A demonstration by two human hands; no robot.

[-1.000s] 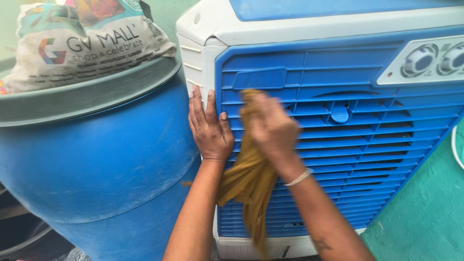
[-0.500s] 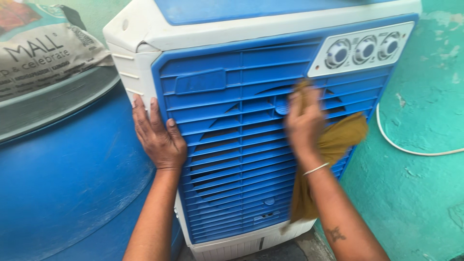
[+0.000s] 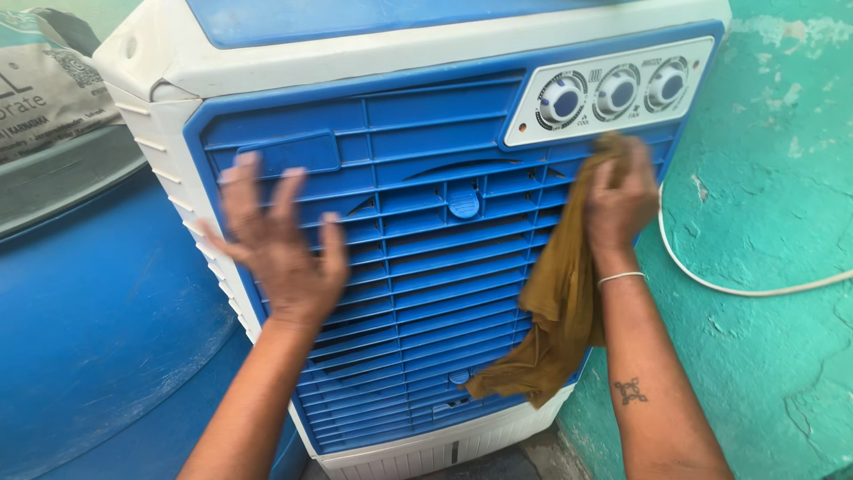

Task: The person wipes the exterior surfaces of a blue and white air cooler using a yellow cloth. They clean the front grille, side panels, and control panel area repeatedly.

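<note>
The right hand point(image 3: 622, 200) clutches a mustard-brown cloth point(image 3: 555, 302) against the upper right of the air cooler's blue louvred grille point(image 3: 426, 293), just below the knob panel point(image 3: 613, 93), its length hanging downward, while the left hand point(image 3: 284, 244), fingers spread and holding nothing, rests at the grille's left side.

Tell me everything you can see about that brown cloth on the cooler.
The cloth is a mustard-brown, soft, crumpled fabric, bunched at the top under the right hand, which presses it against the blue louvred grille of the air cooler, just below the knob panel. Its loose part hangs down beside the right wrist, ending in folds near the grille's lower right corner. The left hand does not touch it.
</note>
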